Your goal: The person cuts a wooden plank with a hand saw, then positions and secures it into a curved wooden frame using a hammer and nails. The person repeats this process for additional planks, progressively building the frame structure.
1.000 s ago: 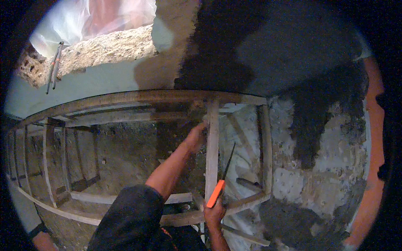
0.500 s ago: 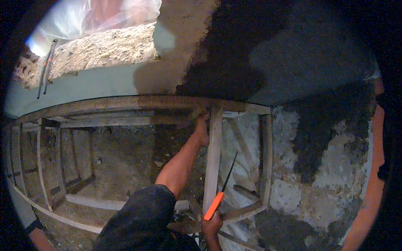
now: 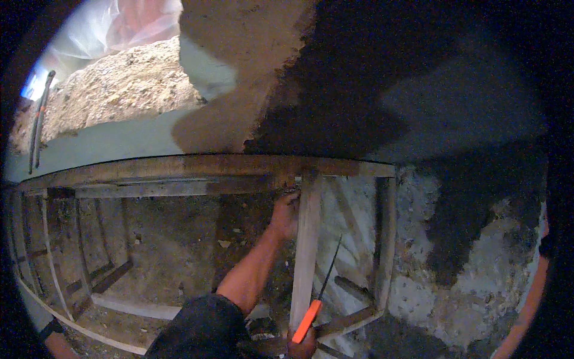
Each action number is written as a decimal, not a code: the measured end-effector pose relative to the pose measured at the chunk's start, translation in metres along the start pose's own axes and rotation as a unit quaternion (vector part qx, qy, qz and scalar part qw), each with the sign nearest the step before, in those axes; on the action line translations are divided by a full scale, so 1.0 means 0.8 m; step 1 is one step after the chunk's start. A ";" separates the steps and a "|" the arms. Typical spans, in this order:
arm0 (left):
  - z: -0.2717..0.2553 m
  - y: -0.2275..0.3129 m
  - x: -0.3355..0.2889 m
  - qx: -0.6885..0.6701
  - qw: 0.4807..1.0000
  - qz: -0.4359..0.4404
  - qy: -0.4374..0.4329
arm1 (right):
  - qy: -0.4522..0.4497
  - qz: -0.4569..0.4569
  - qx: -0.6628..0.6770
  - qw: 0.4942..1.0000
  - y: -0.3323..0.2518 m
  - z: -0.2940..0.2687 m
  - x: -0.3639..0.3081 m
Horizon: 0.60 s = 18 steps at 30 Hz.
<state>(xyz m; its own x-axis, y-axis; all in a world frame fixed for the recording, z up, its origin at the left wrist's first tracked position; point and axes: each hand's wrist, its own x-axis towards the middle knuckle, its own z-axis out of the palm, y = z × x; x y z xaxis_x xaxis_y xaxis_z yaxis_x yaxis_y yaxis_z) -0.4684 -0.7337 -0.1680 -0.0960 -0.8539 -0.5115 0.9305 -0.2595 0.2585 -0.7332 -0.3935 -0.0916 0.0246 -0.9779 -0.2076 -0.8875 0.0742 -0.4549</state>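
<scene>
A pale wooden crosspiece point(image 3: 308, 239) runs from the back rail point(image 3: 227, 164) of a timber frame toward me. My left hand point(image 3: 286, 214) is at its far end, just below the back rail. Its fingers are bent in against the wood, and their tips are hidden. At the near end, my right hand point(image 3: 302, 347) is closed around an orange-handled tool point(image 3: 308, 323) with a thin, dark, tapering blade. The blade points away from me, just right of the crosspiece. The lower edge of the view cuts off part of this hand.
More wooden uprights point(image 3: 51, 251) and bars form the frame's left part, over a floor with rubble. Long-handled pincers point(image 3: 40, 122) lean by a rough wall opening point(image 3: 128, 78) with plastic sheeting point(image 3: 119, 24). A patchy plaster surface point(image 3: 412, 239) lies to the right.
The view has shifted, so the frame sits lower. My left hand has drawn slightly toward me from the back rail, its fingers now more bent. My right hand keeps hold of the orange-handled tool.
</scene>
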 end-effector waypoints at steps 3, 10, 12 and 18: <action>-0.001 -0.001 0.004 -0.234 0.968 -0.079 -0.033 | 0.008 0.092 0.094 0.991 0.035 0.022 -0.015; -0.019 0.001 0.015 -0.313 0.923 -0.140 -0.174 | -0.004 0.100 0.027 0.995 0.011 0.013 -0.015; -0.017 0.002 0.013 -0.314 0.924 -0.159 -0.151 | -0.008 0.095 -0.006 0.995 -0.005 0.002 -0.009; -0.011 0.004 0.010 -0.299 0.927 -0.132 -0.181 | -0.025 0.091 -0.051 0.994 -0.021 -0.007 0.000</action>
<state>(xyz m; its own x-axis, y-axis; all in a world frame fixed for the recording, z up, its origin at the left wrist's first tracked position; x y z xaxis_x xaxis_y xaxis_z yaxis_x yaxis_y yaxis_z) -0.4628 -0.7372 -0.1781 -0.3605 -0.9198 -0.1547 0.8765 -0.2774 -0.3935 -0.7208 -0.3958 -0.0794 -0.1202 -0.9388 -0.3227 -0.9212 0.2266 -0.3163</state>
